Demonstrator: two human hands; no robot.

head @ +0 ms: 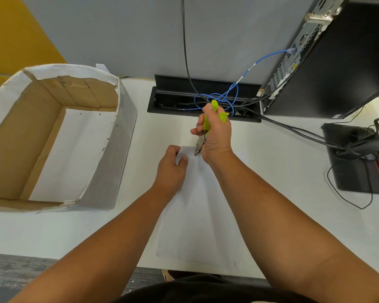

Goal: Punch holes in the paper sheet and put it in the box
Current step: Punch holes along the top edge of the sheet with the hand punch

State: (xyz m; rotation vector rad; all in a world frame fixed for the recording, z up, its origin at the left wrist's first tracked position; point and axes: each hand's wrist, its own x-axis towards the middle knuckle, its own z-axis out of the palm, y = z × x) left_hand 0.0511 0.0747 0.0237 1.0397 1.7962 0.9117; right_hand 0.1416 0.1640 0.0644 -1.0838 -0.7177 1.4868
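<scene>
A white paper sheet (197, 224) is held up over the white desk, its far edge raised. My left hand (171, 169) pinches the sheet's far left corner. My right hand (217, 134) is closed around the lime-green handles of a hand-held hole punch (200, 143), whose metal jaws sit on the sheet's far edge just right of my left thumb. The open cardboard box (123, 132), wrapped in white paper outside, stands to the left with white sheets lying flat on its bottom.
A black cable tray (177, 101) with tangled blue and black cables is set into the desk behind my hands. A black computer tower (341, 57) stands at the far right, a black monitor base (350, 171) in front of it. The desk (282, 176) edge runs along the bottom.
</scene>
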